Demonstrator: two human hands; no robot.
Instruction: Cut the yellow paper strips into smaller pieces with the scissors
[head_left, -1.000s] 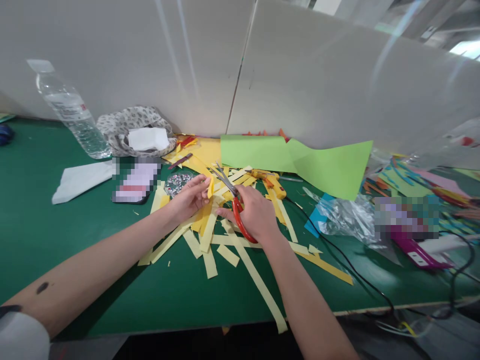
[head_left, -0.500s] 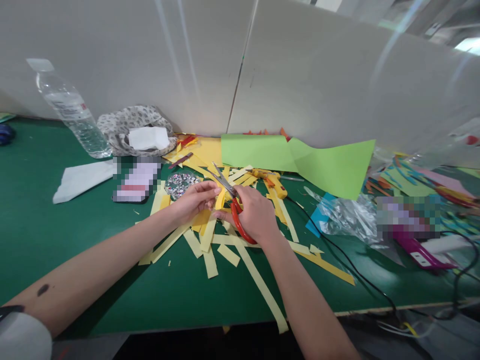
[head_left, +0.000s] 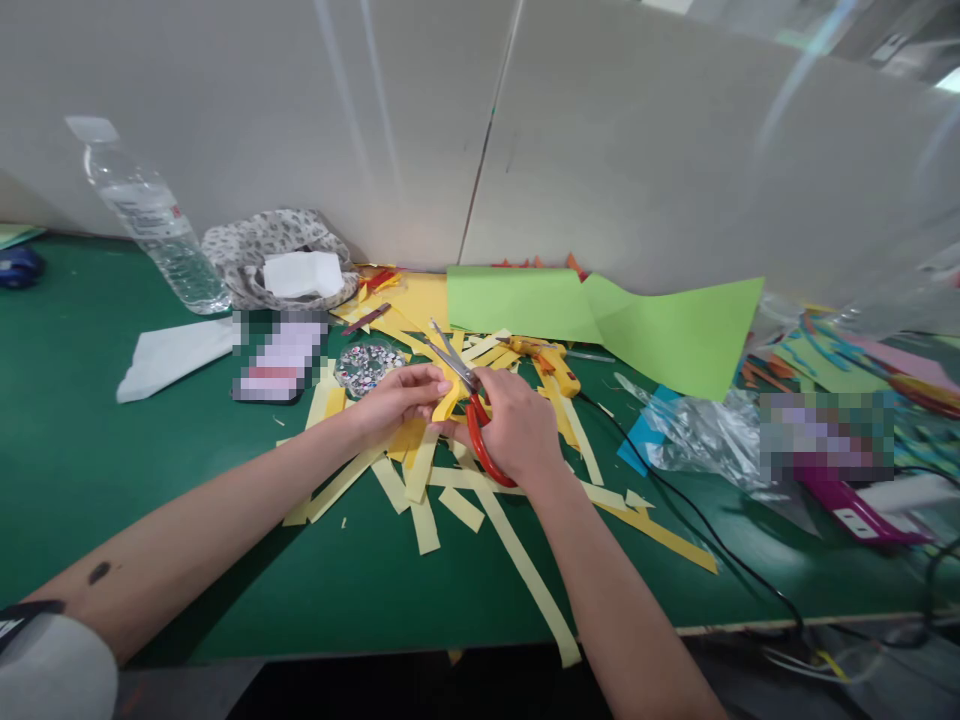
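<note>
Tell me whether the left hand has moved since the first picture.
Yes. Judged against the round dish of gems, the left hand has shifted right and slightly toward the person, and covers less of the dish.

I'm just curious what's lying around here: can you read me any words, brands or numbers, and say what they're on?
No text is readable.
Bottle label: printed, too small and blurred.
Phone: screen pixelated.
Black band: white mark, too unclear.
</note>
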